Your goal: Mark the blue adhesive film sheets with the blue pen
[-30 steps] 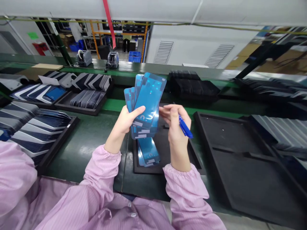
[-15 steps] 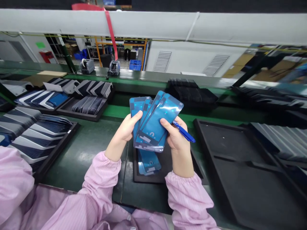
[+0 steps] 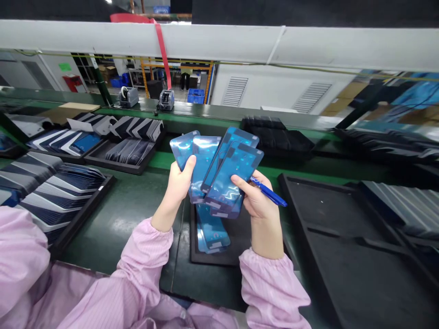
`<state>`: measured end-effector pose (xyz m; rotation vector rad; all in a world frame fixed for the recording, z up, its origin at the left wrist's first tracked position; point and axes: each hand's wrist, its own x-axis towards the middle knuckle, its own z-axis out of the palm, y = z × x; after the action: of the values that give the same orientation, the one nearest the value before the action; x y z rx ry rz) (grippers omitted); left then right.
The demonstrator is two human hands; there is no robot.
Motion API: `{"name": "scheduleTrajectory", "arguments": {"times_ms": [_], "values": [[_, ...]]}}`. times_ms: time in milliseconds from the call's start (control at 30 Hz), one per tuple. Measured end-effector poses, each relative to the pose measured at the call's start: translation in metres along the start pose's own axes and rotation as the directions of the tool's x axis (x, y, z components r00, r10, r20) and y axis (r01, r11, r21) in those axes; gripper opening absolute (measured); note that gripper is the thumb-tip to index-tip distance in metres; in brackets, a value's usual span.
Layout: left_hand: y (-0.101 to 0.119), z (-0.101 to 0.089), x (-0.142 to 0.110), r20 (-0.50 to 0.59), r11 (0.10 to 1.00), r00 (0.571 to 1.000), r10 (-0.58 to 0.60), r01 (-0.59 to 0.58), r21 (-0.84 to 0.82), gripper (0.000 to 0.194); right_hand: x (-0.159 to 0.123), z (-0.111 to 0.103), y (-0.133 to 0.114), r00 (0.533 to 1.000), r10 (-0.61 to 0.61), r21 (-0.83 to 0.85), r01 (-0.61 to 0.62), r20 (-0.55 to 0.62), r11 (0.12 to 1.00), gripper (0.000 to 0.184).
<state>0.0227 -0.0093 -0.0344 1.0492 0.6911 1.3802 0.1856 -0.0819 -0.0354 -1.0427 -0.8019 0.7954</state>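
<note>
Several flat blue film-covered sheets (image 3: 236,171), phone-sized with dark edges, are fanned out between my two hands above the bench. My left hand (image 3: 180,180) is closed on the left part of the fan, thumb on top of a blue sheet (image 3: 183,147). At the right side, my right hand (image 3: 257,196) pinches the other sheets, its thumb pressed on the front one. A blue pen (image 3: 269,191) is also tucked in the right hand and points out to the right. Below the fan, more blue sheets (image 3: 213,230) lie in a black tray (image 3: 236,249), partly hidden.
At left, a black tray (image 3: 84,210) holds rows of overlapping dark and white panels. Further trays of panels (image 3: 132,151) stand behind it. A large black tray (image 3: 343,242) lies at right beside stacked grey sheets (image 3: 394,203). Two tape dispensers (image 3: 167,99) sit on the back ledge.
The fan has spread wider: my left hand has moved slightly left and up with its sheets, separating them from those in my right hand. The right hand and pen have shifted slightly right.
</note>
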Motion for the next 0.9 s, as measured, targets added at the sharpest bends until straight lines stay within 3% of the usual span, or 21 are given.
{"name": "scheduleTrajectory", "arguments": {"times_ms": [133, 233, 433, 600, 667, 733, 800, 900], "values": [[0.001, 0.004, 0.000, 0.053, 0.994, 0.995, -0.086, 0.090, -0.069, 0.059, -0.003, 0.002, -0.002, 0.981, 0.090, -0.056, -0.081, 0.172, 0.995, 0.046], [0.003, 0.009, -0.003, 0.104, 0.980, 0.983, -0.148, 0.160, -0.116, 0.060, -0.007, 0.008, -0.002, 0.971, 0.097, -0.051, -0.088, 0.219, 0.995, 0.046], [0.008, 0.012, -0.006, 0.205, 0.962, 0.959, -0.196, 0.228, -0.150, 0.062, -0.009, 0.013, -0.001, 0.989, 0.074, 0.001, -0.075, 0.126, 0.997, 0.047], [0.009, 0.000, -0.002, 0.200, 0.984, 0.964, -0.178, 0.177, 0.021, 0.061, -0.002, 0.006, 0.001, 0.999, -0.043, 0.000, 0.043, -0.019, 0.999, 0.039], [0.009, -0.003, -0.002, 0.339, 0.980, 0.922, -0.187, 0.152, 0.128, 0.057, 0.000, 0.003, 0.002, 0.995, -0.071, 0.016, 0.073, -0.073, 0.997, 0.036], [0.009, -0.002, -0.003, 0.513, 0.967, 0.829, -0.221, 0.117, 0.228, 0.055, 0.001, 0.002, 0.002, 0.993, -0.084, 0.028, 0.087, -0.084, 0.996, 0.037], [0.009, 0.001, -0.006, 0.599, 0.961, 0.768, -0.229, 0.080, 0.265, 0.059, 0.002, 0.003, 0.002, 0.992, -0.104, 0.029, 0.107, -0.077, 0.994, 0.037], [0.010, 0.006, -0.009, 0.597, 0.970, 0.777, -0.197, 0.068, 0.232, 0.064, 0.001, 0.005, 0.001, 0.986, -0.136, 0.046, 0.141, -0.099, 0.989, 0.035]]}}
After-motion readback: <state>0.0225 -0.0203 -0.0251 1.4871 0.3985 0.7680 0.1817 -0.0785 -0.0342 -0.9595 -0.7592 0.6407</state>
